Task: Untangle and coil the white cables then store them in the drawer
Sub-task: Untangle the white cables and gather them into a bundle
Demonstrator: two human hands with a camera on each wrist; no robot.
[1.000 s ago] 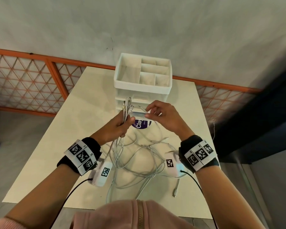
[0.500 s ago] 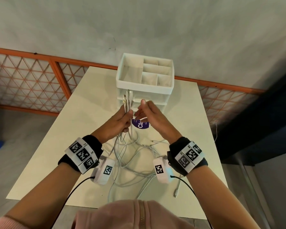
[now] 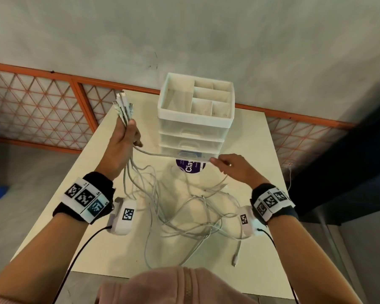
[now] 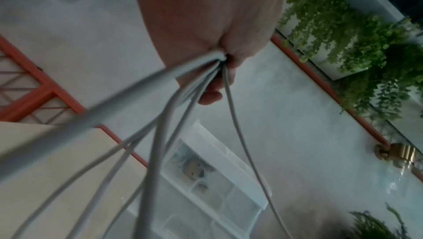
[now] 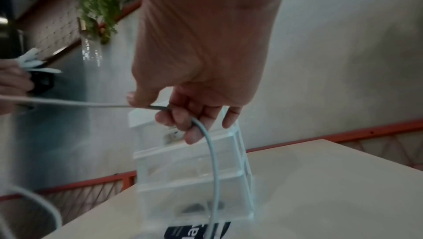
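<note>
The left hand (image 3: 121, 148) has swung up and out toward ten o'clock, its fingers (image 4: 209, 96) gripping the bunched cable ends (image 3: 123, 105). The right hand (image 3: 233, 166) has drawn away toward three o'clock, pinching a single strand (image 3: 173, 155) that is now stretching taut between the two hands. One cable seems to be coming free. The remaining white cables (image 3: 184, 207) are still lying tangled on the cream desk (image 3: 261, 238), in front of the drawer unit (image 3: 193, 128) at twelve o'clock, its drawers apparently closed. An orange lattice railing (image 3: 42, 102) is running below the grey wall (image 3: 184, 36).
</note>
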